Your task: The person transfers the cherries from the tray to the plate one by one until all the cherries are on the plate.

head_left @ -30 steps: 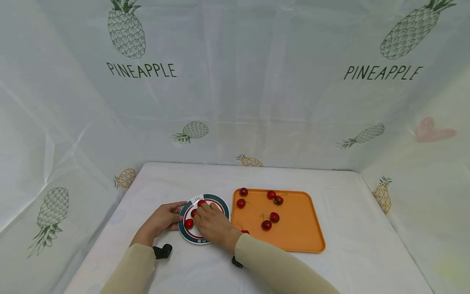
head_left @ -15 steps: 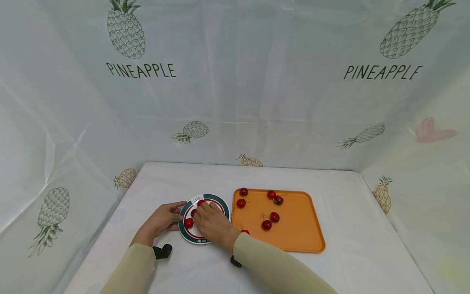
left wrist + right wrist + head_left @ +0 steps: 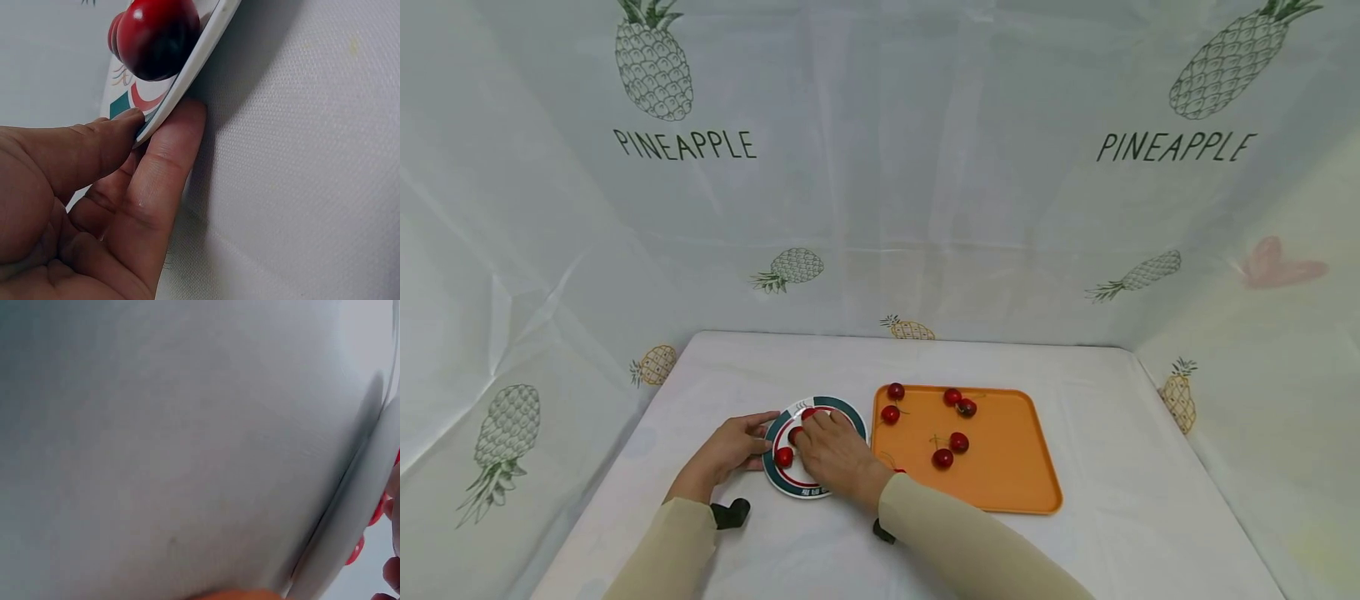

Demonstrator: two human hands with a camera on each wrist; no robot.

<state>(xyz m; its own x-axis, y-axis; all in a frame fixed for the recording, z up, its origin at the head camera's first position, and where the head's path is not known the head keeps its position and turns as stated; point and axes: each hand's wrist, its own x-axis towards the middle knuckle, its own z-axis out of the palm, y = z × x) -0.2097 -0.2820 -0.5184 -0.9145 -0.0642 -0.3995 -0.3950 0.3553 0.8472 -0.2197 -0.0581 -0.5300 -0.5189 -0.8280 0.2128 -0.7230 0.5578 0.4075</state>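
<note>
Precariously, our left hand (image 3: 730, 446) pinches the plate (image 3: 785, 483) by its nearest rim, thumb above and fingertip beneath; any lift there could tip it and send the round plate cherries (image 3: 783, 457) between our hands rolling. We cannot tell whether our right hand (image 3: 837, 454), over the plate, grips anything, its fingertips being hidden. Our right sleeve (image 3: 970, 533) overlaps the tray (image 3: 1011, 462) beyond that hand, so a careless sweep might knock the tray cherries (image 3: 943, 459).

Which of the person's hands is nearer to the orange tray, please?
Right. The right hand is over the plate, just left of the orange tray; the left hand pinches the plate's left rim, farther away.
</note>
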